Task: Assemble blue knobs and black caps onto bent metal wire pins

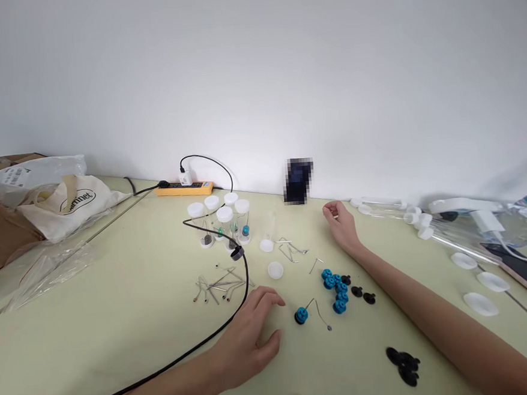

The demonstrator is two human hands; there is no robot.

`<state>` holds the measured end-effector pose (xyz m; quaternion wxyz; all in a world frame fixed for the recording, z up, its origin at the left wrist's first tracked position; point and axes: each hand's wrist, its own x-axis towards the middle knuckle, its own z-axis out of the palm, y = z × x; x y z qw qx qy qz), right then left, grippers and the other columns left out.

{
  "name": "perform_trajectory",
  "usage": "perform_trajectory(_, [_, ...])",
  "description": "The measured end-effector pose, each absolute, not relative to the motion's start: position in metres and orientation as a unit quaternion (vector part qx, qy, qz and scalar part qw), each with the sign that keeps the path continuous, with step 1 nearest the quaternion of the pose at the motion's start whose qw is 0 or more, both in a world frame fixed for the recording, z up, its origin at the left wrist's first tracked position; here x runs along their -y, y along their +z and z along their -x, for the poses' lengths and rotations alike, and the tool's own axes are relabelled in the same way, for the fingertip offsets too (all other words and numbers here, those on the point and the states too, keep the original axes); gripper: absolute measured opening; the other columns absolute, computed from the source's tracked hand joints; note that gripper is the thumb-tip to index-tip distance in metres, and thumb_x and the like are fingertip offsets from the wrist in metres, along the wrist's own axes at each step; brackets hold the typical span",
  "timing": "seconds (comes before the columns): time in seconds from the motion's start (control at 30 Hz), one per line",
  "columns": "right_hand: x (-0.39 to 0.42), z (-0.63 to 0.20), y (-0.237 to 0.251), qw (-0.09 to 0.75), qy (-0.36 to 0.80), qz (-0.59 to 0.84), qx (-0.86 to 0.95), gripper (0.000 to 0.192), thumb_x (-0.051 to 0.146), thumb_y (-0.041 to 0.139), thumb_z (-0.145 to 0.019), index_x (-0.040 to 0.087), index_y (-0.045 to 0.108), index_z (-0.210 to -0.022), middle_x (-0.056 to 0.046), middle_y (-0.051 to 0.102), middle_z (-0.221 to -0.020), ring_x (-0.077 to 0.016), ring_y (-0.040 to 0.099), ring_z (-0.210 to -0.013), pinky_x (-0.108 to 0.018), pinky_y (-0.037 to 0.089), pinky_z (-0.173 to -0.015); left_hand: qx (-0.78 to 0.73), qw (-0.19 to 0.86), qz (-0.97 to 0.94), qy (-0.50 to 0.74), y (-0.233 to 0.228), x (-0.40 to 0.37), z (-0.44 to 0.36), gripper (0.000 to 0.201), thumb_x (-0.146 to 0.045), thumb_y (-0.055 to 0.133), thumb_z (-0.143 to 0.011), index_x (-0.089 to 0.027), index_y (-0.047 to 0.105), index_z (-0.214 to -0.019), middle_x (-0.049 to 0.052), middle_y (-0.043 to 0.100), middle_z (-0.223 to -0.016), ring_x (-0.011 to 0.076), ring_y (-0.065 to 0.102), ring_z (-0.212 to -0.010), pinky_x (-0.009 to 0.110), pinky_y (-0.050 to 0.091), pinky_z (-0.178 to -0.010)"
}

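My left hand (pixel 250 337) rests flat on the pale green table (pixel 119 328), fingers loosely apart, holding nothing. Just right of its fingertips lies a blue-and-black cap with a bent wire (pixel 302 314). My right hand (pixel 341 223) reaches far across the table, fingers curled, near a row of clear tubes (pixel 381 204); whether it holds anything is hidden. Between the hands lie a cluster of blue caps (pixel 336 288), small black caps (pixel 358 291), bent wires (pixel 292 249) and two white lids (pixel 275 270).
Several capped clear vials (pixel 222 221) stand at the back centre beside an orange power strip (pixel 184 189). A black cable (pixel 236 320) crosses the table. Thin metal pins (pixel 218 285) lie left of centre. Bags (pixel 65 202) sit far left; white lids (pixel 481 304), more black caps (pixel 404 365) right.
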<state>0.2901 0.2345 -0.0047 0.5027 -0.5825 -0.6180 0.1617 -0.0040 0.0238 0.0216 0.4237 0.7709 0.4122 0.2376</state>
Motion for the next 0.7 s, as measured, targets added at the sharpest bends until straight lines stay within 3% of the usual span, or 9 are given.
perform_trajectory(0.17, [-0.284,-0.28,0.01,0.547,0.107,0.58,0.594,0.027,0.046,0.054,-0.085,0.021,0.048,-0.095,-0.004,0.057,-0.087,-0.0189,0.053,-0.077,-0.035,0.043,-0.072,-0.404,0.415,-0.78,0.237,0.013,-0.028,0.005,0.04,-0.008,0.045,-0.08,-0.025,0.043,-0.117,0.007,0.047,-0.127,0.0181,0.048,-0.116,0.033,0.041,-0.102])
perform_trajectory(0.37, [-0.335,-0.266,0.04,0.581,0.048,0.549,0.599,0.038,0.05,0.055,-0.084,0.021,0.044,-0.107,-0.003,0.053,-0.094,-0.0177,0.052,-0.081,-0.035,0.044,-0.078,-0.348,0.353,-0.822,0.28,-0.02,-0.038,0.003,0.053,-0.004,0.048,-0.065,-0.023,0.042,-0.114,0.008,0.05,-0.117,0.0196,0.05,-0.11,0.03,0.046,-0.093])
perform_trajectory(0.7, [-0.357,-0.266,0.041,0.569,-0.035,0.546,0.614,0.04,0.048,0.06,-0.082,0.02,0.045,-0.106,-0.006,0.046,-0.095,-0.0222,0.047,-0.089,-0.043,0.043,-0.086,-0.346,0.315,-0.834,0.292,-0.042,-0.037,0.002,0.057,-0.003,0.05,-0.06,-0.023,0.044,-0.113,0.007,0.052,-0.114,0.0201,0.052,-0.107,0.03,0.047,-0.091])
